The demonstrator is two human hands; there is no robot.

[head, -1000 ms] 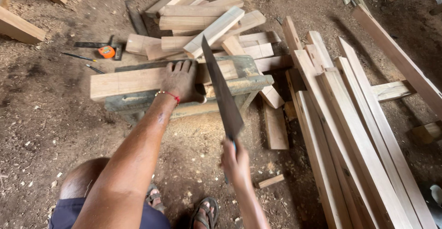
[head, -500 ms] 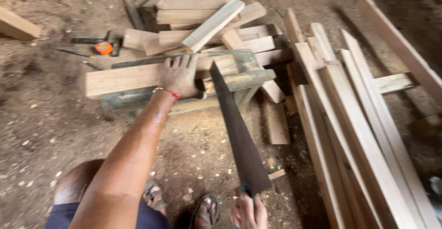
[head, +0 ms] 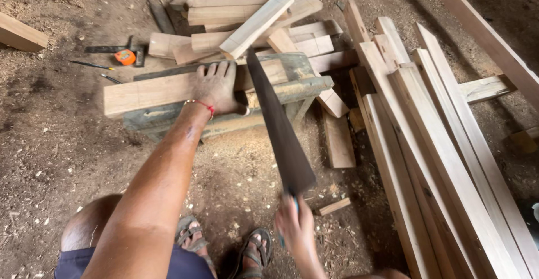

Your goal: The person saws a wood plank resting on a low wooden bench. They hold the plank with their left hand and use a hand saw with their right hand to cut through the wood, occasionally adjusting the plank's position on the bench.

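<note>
1. A dirt floor (head: 50, 144) littered with sawdust and offcuts serves as the workshop.
2. Nearest the camera, the right hand (head: 296, 223) is closed round the handle of a saw (head: 278, 124), blade angled up to the cut.
3. Beyond, the left hand (head: 216, 85) lies flat, fingers spread, pinning a plank (head: 146, 91) across a low wooden bench (head: 297, 85).
4. Good practice here: long even strokes, steady pressure on the plank, thumb kept off the blade's line.
5. Farther off lie stacked boards (head: 426, 144) and a tape measure (head: 124, 57).
</note>
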